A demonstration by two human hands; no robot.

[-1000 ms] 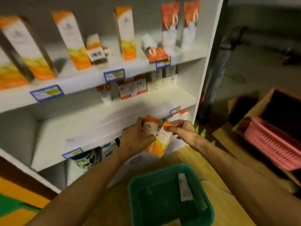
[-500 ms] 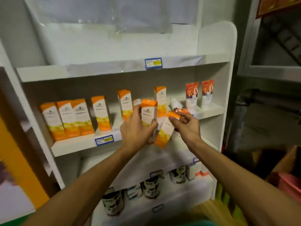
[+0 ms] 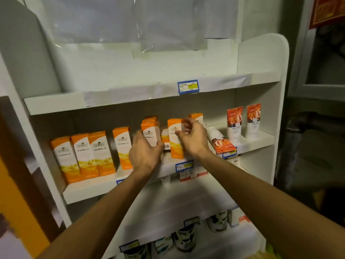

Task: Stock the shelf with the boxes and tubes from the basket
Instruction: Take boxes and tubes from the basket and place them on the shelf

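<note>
Here, both hands sit at the white middle shelf board [image 3: 257, 140]. The left hand [image 3: 144, 156] curls around 1 tall orange-and-white cardboard box [image 3: 150, 134], the right hand [image 3: 194, 138] pinches another [image 3: 175, 139], both upright, long axes vertical, just right of the lone standing orange carton [image 3: 123, 146], with a gap between them.

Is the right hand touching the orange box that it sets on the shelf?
Touching. Head view: the right hand pinches the orange box near its top.
</note>
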